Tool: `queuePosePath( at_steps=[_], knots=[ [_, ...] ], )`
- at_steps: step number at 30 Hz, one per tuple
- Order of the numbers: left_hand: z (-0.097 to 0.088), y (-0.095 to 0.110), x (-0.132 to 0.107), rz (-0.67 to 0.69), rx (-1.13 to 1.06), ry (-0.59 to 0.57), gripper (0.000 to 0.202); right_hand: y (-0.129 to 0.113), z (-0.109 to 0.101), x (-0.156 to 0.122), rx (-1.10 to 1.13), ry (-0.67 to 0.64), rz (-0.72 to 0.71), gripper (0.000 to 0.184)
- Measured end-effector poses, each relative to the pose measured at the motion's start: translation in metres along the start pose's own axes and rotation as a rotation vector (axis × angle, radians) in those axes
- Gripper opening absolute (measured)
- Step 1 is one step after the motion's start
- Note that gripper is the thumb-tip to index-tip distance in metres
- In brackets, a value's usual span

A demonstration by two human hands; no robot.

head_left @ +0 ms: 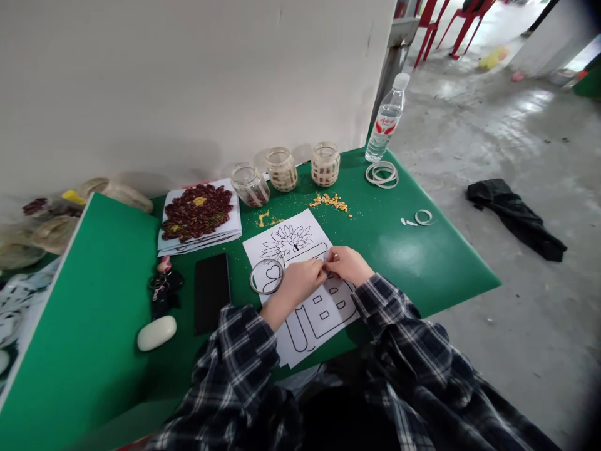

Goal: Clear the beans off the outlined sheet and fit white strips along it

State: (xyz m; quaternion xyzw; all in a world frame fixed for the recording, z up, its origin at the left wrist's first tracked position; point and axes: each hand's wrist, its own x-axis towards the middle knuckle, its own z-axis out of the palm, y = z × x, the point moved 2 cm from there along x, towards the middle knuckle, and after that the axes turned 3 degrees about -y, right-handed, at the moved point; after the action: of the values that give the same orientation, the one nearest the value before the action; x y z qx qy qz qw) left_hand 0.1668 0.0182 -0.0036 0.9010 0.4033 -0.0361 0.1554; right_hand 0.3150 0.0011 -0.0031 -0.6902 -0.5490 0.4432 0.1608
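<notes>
My left hand and my right hand meet over a white sheet with black line drawings. Both have their fingertips pinched together. Something small and pale shows between them, too small to make out. On the sheet are a many-petalled flower, a heart and large block outlines. A tape roll stands out as a thin pale ring beside my left hand, over the sheet's left part. Beyond the sheet lie loose corn kernels and yellow crumbs.
Three glass jars stand along the wall, with a water bottle and pale tape rolls to their right. Another tape roll lies farther right. Leftward are a dark-red seed flower, a phone, keys and a white case.
</notes>
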Motion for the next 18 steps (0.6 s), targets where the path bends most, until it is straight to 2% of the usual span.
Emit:
queuePosePath(
  at_steps=[3, 5, 7, 9, 11, 14, 16, 18],
  knots=[
    [-0.003, 0.016, -0.004, 0.077, -0.088, 0.004, 0.018, 0.000, 0.000, 0.002, -0.033, 0.002, -0.006, 0.009],
    [-0.010, 0.030, -0.009, 0.168, -0.156, 0.011, 0.017, 0.001, 0.000, 0.003, -0.044, 0.025, -0.024, 0.014],
    [-0.021, 0.036, -0.017, 0.181, -0.237, 0.052, 0.018, 0.003, 0.001, 0.004, -0.007, 0.031, -0.033, 0.017],
    [-0.033, 0.028, -0.027, 0.125, -0.406, 0.122, 0.019, 0.007, 0.002, 0.004, 0.084, -0.011, -0.039, 0.017],
    [-0.041, 0.009, -0.038, 0.030, -0.586, 0.231, 0.023, 0.010, 0.002, 0.004, 0.210, -0.084, -0.069, 0.020],
    [-0.039, -0.020, -0.055, -0.066, -0.784, 0.345, 0.025, 0.014, -0.003, 0.004, 0.379, -0.115, -0.100, 0.027],
    [-0.031, -0.031, -0.063, -0.072, -0.900, 0.337, 0.025, 0.015, -0.007, 0.004, 0.435, -0.079, -0.092, 0.029],
    [-0.021, -0.034, -0.067, -0.055, -0.997, 0.277, 0.023, 0.011, -0.009, -0.001, 0.457, -0.052, -0.095, 0.031]
  ],
)
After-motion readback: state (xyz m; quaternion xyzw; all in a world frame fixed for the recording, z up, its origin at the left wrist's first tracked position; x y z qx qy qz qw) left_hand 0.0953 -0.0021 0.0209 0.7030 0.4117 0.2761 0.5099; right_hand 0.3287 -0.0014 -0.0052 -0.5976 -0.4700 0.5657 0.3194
